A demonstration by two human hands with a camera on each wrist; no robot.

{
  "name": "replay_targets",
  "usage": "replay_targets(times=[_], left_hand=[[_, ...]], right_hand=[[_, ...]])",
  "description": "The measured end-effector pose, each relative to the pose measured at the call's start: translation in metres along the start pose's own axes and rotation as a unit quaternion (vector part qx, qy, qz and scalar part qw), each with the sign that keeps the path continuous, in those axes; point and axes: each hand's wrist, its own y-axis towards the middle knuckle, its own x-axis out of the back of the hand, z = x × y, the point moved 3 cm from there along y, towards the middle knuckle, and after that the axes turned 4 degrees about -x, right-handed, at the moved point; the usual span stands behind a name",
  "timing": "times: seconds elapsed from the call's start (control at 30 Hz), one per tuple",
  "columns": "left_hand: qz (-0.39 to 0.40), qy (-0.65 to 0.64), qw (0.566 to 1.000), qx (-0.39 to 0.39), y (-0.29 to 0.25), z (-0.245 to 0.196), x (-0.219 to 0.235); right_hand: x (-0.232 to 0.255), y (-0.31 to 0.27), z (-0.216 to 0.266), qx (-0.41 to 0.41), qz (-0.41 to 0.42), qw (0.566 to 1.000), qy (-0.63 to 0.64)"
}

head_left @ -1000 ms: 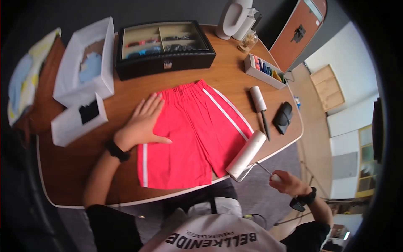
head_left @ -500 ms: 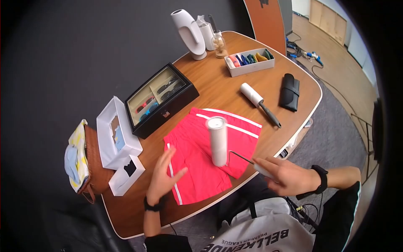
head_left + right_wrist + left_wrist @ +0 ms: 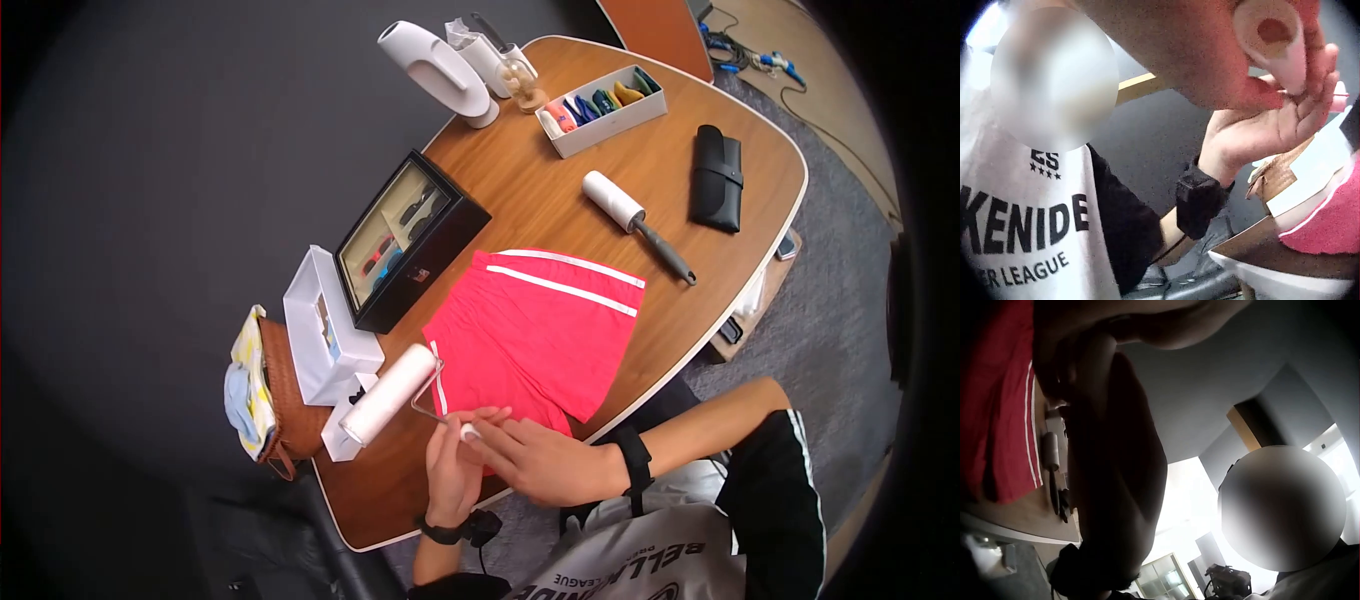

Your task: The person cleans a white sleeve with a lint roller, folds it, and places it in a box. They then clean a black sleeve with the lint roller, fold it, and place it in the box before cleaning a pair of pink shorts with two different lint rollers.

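A lint roller [image 3: 390, 394] with a white sheet roll, wire arm and white handle tilts over the table's front left, above the shorts' waist end. My right hand [image 3: 548, 462] grips its handle. My left hand [image 3: 456, 480] meets the right one at the handle. In the right wrist view, the handle's hollow end [image 3: 1275, 28] shows within the right hand, and the left palm [image 3: 1254, 134] lies open with its fingers reaching to the handle. Under the hands, red shorts [image 3: 545, 330] with white side stripes are spread on the table.
A second lint roller [image 3: 615, 203] with a grey handle lies right of the shorts, near a black case [image 3: 716, 180]. Behind stand a glasses box [image 3: 415, 245] and a box of rolled socks [image 3: 605, 125]. White boxes [image 3: 312, 340] and a brown basket [image 3: 290, 385] are at left.
The right hand has swung the lint roller from the right front edge across the shorts to the left. The left hand has lifted off the shorts and come to the handle.
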Motion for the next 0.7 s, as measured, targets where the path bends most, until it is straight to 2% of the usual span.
replay_targets(times=[0.03,0.07,0.1,0.13,0.17,0.2,0.23,0.27,0.3,0.33,0.4,0.47,0.53,0.57,0.63,0.67,0.7], left_hand=[[-0.024,-0.001,1.000,-0.013,-0.003,0.002,0.010],[-0.104,0.051,0.993,-0.022,-0.005,0.004,0.020],[-0.106,0.056,0.993,-0.020,-0.008,0.003,0.025],[-0.097,0.046,0.994,-0.016,-0.011,0.000,0.031],[-0.089,0.034,0.995,-0.012,-0.013,-0.002,0.032],[-0.155,0.071,0.985,-0.013,-0.013,-0.004,0.030],[-0.158,0.073,0.985,-0.013,-0.015,-0.004,0.035],[-0.171,0.131,0.976,-0.013,-0.017,-0.006,0.048],[-0.182,0.190,0.965,-0.012,-0.019,-0.007,0.058],[-0.222,0.198,0.955,-0.005,-0.021,-0.008,0.063],[-0.217,0.262,0.940,0.002,-0.024,-0.010,0.073],[-0.218,0.327,0.919,0.021,-0.023,-0.005,0.086],[-0.218,0.391,0.894,0.027,-0.020,0.001,0.092],[-0.217,0.394,0.892,0.033,-0.016,0.002,0.094],[-0.191,0.468,0.862,0.031,-0.006,0.000,0.091],[-0.187,0.455,0.870,0.029,0.002,0.001,0.090],[-0.185,0.455,0.870,0.033,0.011,0.002,0.090]], right_hand=[[0.003,0.003,-0.004,-0.002,-0.005,1.000,0.004],[0.007,0.009,-0.012,-0.011,0.012,0.997,0.079],[0.012,0.016,-0.022,-0.018,0.030,0.988,0.153],[0.012,0.026,-0.040,-0.008,0.017,0.989,0.148],[0.020,0.039,-0.060,-0.008,-0.007,0.997,0.079],[0.029,0.051,-0.081,-0.008,-0.030,0.999,0.009],[0.027,0.060,-0.109,-0.035,-0.031,0.998,-0.034],[0.019,0.068,-0.139,-0.062,-0.033,0.994,-0.078],[0.009,0.068,-0.167,-0.070,-0.084,0.985,-0.136],[0.005,0.072,-0.190,-0.117,-0.039,0.973,-0.193],[-0.012,0.070,-0.233,-0.112,-0.053,0.958,-0.258],[-0.021,0.066,-0.242,-0.104,-0.065,0.952,-0.279],[-0.019,0.064,-0.237,-0.148,0.030,0.962,-0.227],[-0.021,0.060,-0.237,-0.153,0.031,0.962,-0.223],[-0.025,0.047,-0.235,-0.154,0.052,0.961,-0.222],[-0.025,0.044,-0.235,-0.159,0.053,0.961,-0.220],[-0.025,0.042,-0.236,-0.176,0.096,0.956,-0.212]])
